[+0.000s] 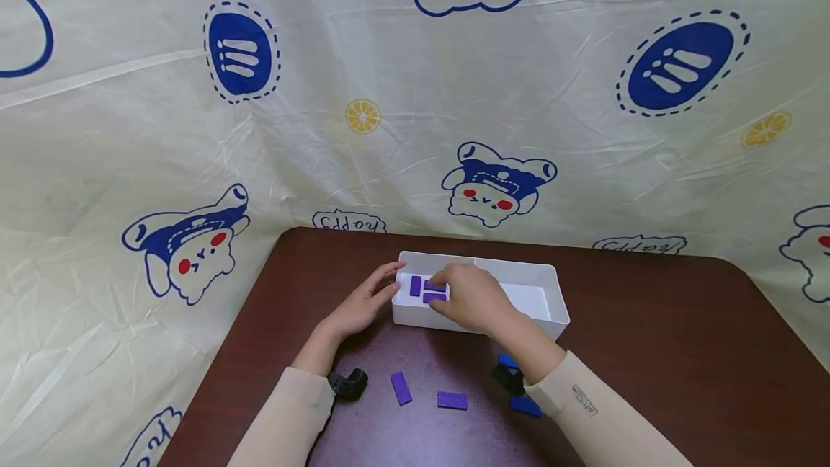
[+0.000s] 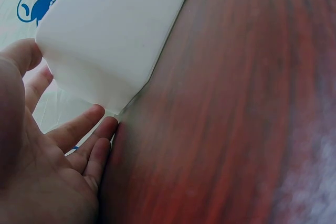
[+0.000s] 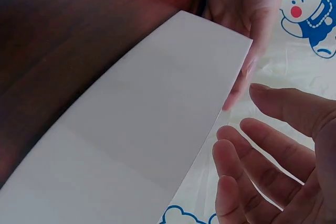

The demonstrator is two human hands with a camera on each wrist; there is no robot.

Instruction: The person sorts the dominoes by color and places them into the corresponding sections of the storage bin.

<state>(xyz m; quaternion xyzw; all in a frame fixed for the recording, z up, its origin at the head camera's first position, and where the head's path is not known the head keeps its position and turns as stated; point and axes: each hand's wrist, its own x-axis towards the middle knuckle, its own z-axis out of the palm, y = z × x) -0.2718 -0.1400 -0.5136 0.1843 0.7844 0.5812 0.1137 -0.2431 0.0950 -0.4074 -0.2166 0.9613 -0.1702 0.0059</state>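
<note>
Head view: seemingly steadies white box [image 1: 418, 316] with spread left hand [image 1: 358, 306] at left end; holds right hand [image 1: 478, 297], fingers apart, above purple blocks [image 1: 416, 286].

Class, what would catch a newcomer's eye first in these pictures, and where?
Probably the white box on the dark table, purple blocks in its left end. The right hand is over the box, the left hand at that end. Behind the table is a pale sheet with blue cartoons.
</note>
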